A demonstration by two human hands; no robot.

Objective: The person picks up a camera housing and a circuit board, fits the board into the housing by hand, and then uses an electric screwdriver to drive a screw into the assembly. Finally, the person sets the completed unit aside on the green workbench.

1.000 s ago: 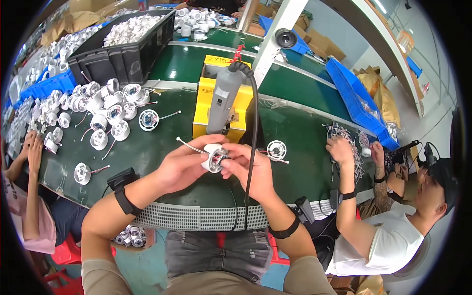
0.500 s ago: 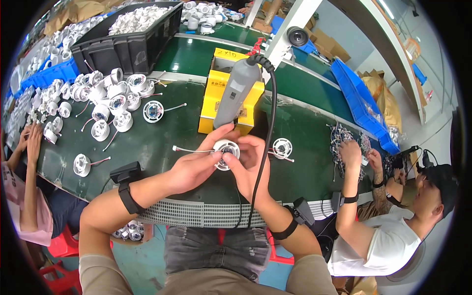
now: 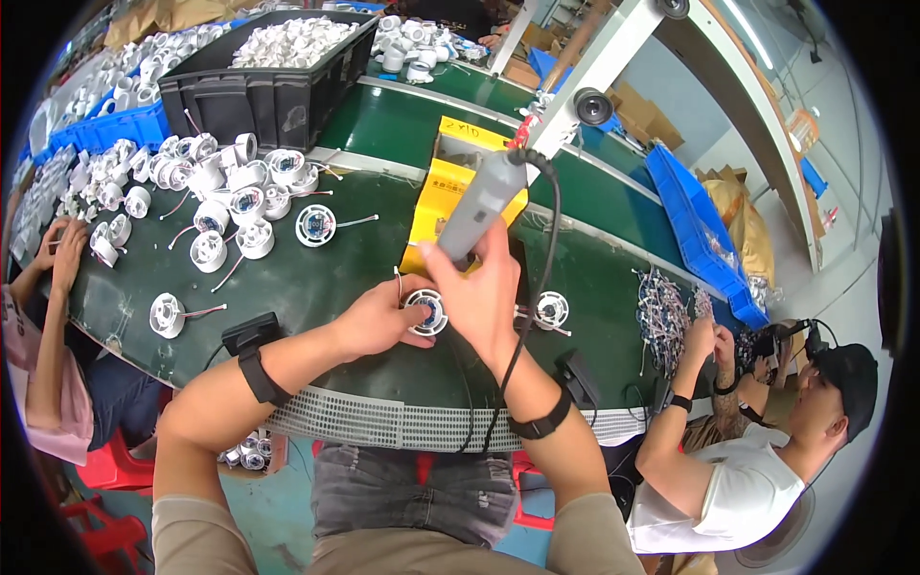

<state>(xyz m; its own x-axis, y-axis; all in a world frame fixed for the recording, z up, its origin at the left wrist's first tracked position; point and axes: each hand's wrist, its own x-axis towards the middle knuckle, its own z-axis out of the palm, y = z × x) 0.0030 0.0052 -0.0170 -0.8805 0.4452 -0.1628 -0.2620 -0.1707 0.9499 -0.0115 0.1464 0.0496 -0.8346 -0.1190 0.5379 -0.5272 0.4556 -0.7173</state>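
My left hand (image 3: 385,318) is closed on a round white housing (image 3: 440,323) with a small blue circuit board inside, thumb across its face. A thin lead with a white plug sticks up by its fingers. My right hand (image 3: 484,297) wraps thumb and fingers round the lower end of a grey corded electric screwdriver (image 3: 482,201). That tool leans in front of a yellow box (image 3: 443,192), its tip hidden by the hand. Right of my right hand lies another white housing (image 3: 552,311) with a lead.
Several white housings with leads (image 3: 254,201) lie at left, below a black crate (image 3: 259,110) of small white parts. A black cable (image 3: 554,230) hangs beside my right forearm. At right, a co-worker (image 3: 728,470) handles a pile of wire leads (image 3: 661,316); another person's hands (image 3: 65,254) rest far left.
My right hand has left the white housing and moved up to take hold of the screwdriver. My left hand keeps the housing, now slightly lower and further left.
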